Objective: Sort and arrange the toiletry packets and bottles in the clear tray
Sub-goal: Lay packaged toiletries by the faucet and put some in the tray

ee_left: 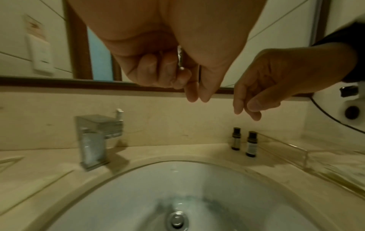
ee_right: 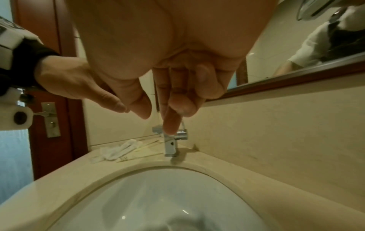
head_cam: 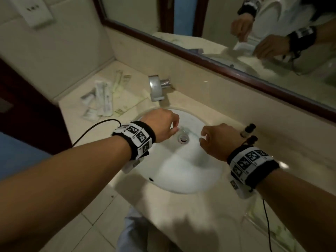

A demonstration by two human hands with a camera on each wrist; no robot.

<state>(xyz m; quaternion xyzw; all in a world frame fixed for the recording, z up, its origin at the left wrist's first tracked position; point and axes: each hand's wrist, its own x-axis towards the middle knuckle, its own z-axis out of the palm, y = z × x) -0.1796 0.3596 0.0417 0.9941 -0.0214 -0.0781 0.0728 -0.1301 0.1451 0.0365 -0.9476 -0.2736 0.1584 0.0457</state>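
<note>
2 hands (head_cam: 161,124) (head_cam: 221,140) above sink (head_cam: 181,171), fingers loosely curled

clear tray (ee_left: 286,147) cut by right edge, packets (head_cam: 101,99) blurred

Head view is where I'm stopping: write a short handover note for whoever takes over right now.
Left hand: over the sink, fingers loosely curled, holding nothing.
Right hand: also over the basin, fingers relaxed, holding nothing.
Packets: scattered loose on the counter, left of the faucet.
Bottles: two small dark ones, upright on the counter right of the sink, just outside the clear tray.
Done: nothing visibly sorted; no packet or bottle shows in the visible part of the tray.
Left: gather the packets, move them and both bottles into the tray, arrange them.
</note>
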